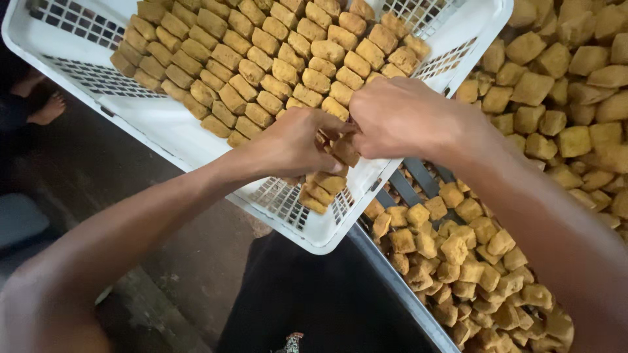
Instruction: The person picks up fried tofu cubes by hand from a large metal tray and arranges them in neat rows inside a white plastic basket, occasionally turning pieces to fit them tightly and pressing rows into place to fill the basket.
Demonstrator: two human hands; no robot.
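Nearest, at the bottom edge: dark cloth (314, 307) over the lap, a worn floor (176, 255) to its left. Just right of that, a grey slatted tray (409, 186) heaped with loose, jumbled fried tofu cubes (471, 274), golden brown, the pile spreading up the right side of the view.

Further up, two bare forearms crossing in from the lower corners and meeting at the near end of a white plastic crate (314, 238) with mesh walls, tilted and resting partly over the grey tray. Left hand (294, 147) closed, fingers curled around several tofu pieces (343, 151), one sticking out between thumb and fingers. Right hand (402, 117) closed too, knuckles up, fingertips pressed against the same small bunch, touching the left hand; what lies under the palm, impossible to tell. Directly beneath both hands, a short stack of cubes (320, 189) standing on edge against the crate's near wall.

Beyond the hands, inside the crate: neat diagonal rows of tofu (261, 59), each piece upright and packed tight against its neighbours, filling the middle of the crate up to the top of the view. Bare white mesh (85, 72) along the crate's left side.

Farthest, at the upper left outside the crate: a bare foot (47, 110) of another person on the dark floor.
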